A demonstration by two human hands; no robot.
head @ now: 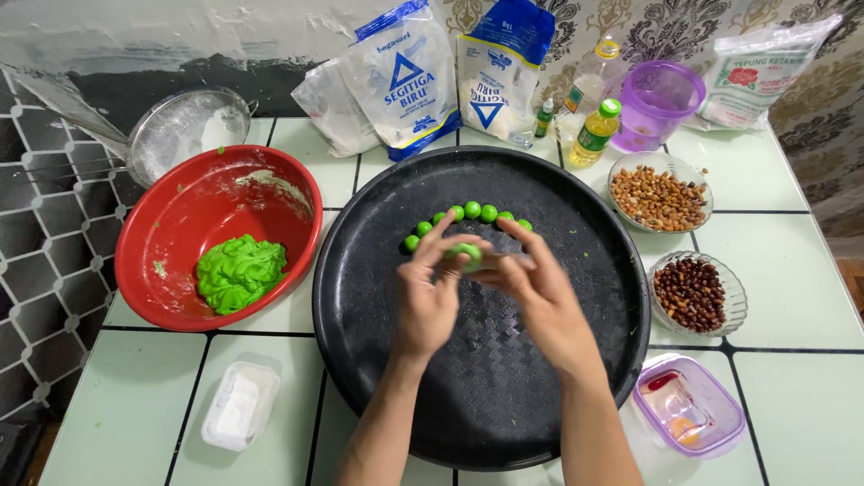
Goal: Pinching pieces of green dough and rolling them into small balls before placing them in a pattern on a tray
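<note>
Near the middle of the frame, a small green dough ball sits pinched between the two hands above the round black tray. Fingers of the left hand curl around it from the left, and the right hand closes on it from the right, blurred at the fingertips. Just above the hands, a curved row of finished green balls lies on the tray, running from centre-left to centre-right. Most of the tray's patterned floor shows bare below and to either side of the hands, out to its raised rim.

Left of the tray, touching or nearly touching its rim, a red bowl holds a lump of green dough. A metal sieve rests at the upper left. Along the top stand flour bags, a small oil bottle and a purple jug. At the right edge, two glass dishes of nuts lie close to the tray rim. A purple-rimmed box sits lower right, a white tub lower left. Everything rests on a pale green tiled counter against a patterned wall.
</note>
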